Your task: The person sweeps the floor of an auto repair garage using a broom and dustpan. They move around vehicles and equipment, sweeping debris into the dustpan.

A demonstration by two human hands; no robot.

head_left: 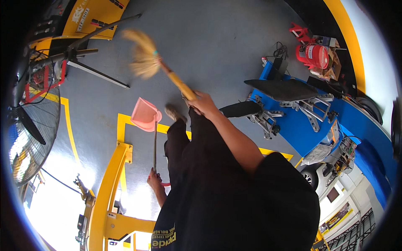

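My right hand (202, 103) is wrapped round the yellow handle of a soft straw broom (144, 52). The broom slants away to the far left, its pale bristles fanned out over the grey floor. Lower down, my left hand (154, 180) grips the long thin handle of a pink dustpan (145, 115). The pan lies ahead of my feet to the left, a short way nearer than the bristles. I cannot make out any dirt in it.
A yellow post (109, 180) and a large caged fan (34, 121) stand at left, near a dark metal stand (73, 54). To the right, a blue platform (299, 129) bears black padded parts on metal frames. Beyond it sits a red bucket (314, 55).
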